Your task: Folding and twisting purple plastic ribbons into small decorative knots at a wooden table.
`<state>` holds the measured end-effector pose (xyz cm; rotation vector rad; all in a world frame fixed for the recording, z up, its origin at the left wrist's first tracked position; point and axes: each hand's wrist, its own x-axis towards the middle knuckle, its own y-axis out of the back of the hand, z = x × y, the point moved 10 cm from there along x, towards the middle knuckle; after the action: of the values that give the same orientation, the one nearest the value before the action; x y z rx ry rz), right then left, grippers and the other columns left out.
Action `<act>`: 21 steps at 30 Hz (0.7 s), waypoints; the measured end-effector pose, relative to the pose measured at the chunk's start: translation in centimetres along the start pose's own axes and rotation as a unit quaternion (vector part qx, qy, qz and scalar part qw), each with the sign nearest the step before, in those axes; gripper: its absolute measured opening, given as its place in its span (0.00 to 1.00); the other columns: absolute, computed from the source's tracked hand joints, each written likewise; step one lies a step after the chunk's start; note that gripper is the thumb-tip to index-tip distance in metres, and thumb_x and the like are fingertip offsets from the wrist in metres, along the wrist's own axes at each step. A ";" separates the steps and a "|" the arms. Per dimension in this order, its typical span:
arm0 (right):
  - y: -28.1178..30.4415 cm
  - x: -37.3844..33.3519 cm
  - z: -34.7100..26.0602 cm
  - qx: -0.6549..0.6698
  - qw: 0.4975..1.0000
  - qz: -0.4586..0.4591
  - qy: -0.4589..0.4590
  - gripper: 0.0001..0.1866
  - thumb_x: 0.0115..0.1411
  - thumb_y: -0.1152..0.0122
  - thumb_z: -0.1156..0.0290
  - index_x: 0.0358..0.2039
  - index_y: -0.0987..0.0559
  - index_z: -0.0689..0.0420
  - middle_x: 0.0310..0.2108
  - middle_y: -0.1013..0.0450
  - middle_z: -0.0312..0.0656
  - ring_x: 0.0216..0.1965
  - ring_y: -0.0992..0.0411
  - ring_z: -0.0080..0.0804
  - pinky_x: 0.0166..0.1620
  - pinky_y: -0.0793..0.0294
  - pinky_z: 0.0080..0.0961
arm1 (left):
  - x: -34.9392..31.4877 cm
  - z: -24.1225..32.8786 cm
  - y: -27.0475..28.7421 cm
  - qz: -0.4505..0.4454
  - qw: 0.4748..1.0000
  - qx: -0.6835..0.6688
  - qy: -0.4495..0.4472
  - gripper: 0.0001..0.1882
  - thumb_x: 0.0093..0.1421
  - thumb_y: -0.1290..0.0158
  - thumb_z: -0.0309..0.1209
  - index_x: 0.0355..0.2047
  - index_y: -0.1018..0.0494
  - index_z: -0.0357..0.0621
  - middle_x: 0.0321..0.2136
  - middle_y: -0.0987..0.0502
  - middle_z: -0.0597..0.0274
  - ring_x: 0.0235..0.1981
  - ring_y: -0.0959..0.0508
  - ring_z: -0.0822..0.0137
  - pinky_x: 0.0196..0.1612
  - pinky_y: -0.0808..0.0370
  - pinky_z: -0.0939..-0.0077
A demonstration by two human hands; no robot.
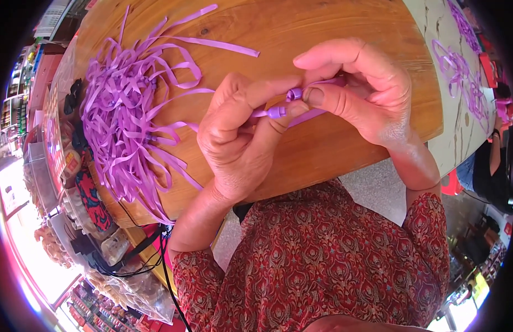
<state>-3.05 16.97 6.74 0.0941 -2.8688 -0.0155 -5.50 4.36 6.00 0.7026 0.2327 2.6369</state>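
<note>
Above the front part of the wooden table (323, 157), my two hands are close together with small purple plastic clasp pieces between them. My left hand (234, 138) is closed, with thumb and forefinger around one clasp piece (276, 112) on the end of a purple ribbon. At the fingertips of my right hand (370, 91), a second, hollow-ended clasp piece (294, 94) is pinched, its opening toward my left hand. The two pieces are apart. A flat purple ribbon (307, 117) passes below the fingers. Part of it is hidden behind my right hand.
A large heap of purple ribbons (121, 110) lies on the table's left, with loose ends spreading toward the middle. More purple ribbons (461, 83) lie on a pale marbled surface at right. Bags and black cables (165, 254) crowd the left edge. Another person (491, 160) is at far right.
</note>
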 end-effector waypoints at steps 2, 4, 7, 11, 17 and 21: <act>-0.1 -0.1 0.0 -0.015 1.000 -0.009 -0.003 0.16 0.52 0.43 0.85 0.42 0.27 0.62 0.33 0.30 0.37 0.38 0.29 0.22 0.42 0.28 0.17 | 0.2 0.3 0.0 -0.004 1.000 -0.011 -0.022 0.15 0.47 0.41 0.19 0.37 0.25 0.40 0.22 0.32 0.70 0.22 0.37 0.78 0.26 0.39 0.86; -0.4 -0.1 0.0 -0.029 0.999 -0.018 -0.006 0.16 0.52 0.43 0.85 0.43 0.28 0.62 0.33 0.30 0.37 0.37 0.30 0.21 0.42 0.29 0.17 | 0.1 0.7 -0.1 -0.008 0.999 -0.023 -0.044 0.13 0.48 0.42 0.19 0.36 0.25 0.39 0.23 0.30 0.68 0.22 0.36 0.78 0.27 0.37 0.85; -0.9 -0.2 -0.3 0.013 0.999 -0.036 0.012 0.16 0.53 0.44 0.86 0.43 0.28 0.62 0.32 0.30 0.36 0.37 0.30 0.21 0.42 0.29 0.17 | -0.2 0.4 0.1 0.011 0.996 -0.084 -0.024 0.11 0.50 0.43 0.20 0.35 0.25 0.38 0.25 0.28 0.65 0.23 0.34 0.77 0.28 0.36 0.86; -0.9 -0.4 0.1 0.019 0.999 -0.038 0.015 0.16 0.53 0.45 0.86 0.43 0.28 0.62 0.31 0.30 0.37 0.36 0.31 0.21 0.40 0.30 0.16 | -0.3 -0.2 0.3 0.013 0.991 -0.132 -0.005 0.09 0.51 0.44 0.20 0.34 0.25 0.37 0.25 0.27 0.64 0.25 0.32 0.77 0.30 0.35 0.86; -0.7 0.0 -2.1 -0.158 0.975 -0.023 0.156 0.17 0.48 0.39 0.83 0.41 0.26 0.62 0.30 0.30 0.39 0.30 0.31 0.25 0.31 0.32 0.17 | -0.5 -1.1 0.0 0.009 0.984 -0.172 0.042 0.08 0.51 0.43 0.21 0.34 0.25 0.38 0.24 0.28 0.66 0.26 0.32 0.79 0.30 0.35 0.86; -1.4 -0.9 -4.3 -0.316 0.905 -0.050 0.281 0.16 0.43 0.35 0.81 0.36 0.23 0.62 0.29 0.29 0.41 0.26 0.32 0.29 0.27 0.34 0.19 | -1.0 -2.7 -1.1 0.006 0.944 -0.299 0.142 0.09 0.51 0.43 0.21 0.35 0.25 0.38 0.25 0.29 0.68 0.26 0.34 0.80 0.31 0.36 0.88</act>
<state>-0.90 15.62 10.60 0.0947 -2.1517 -0.7943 -5.72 4.79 2.93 0.1187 -0.4820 2.5974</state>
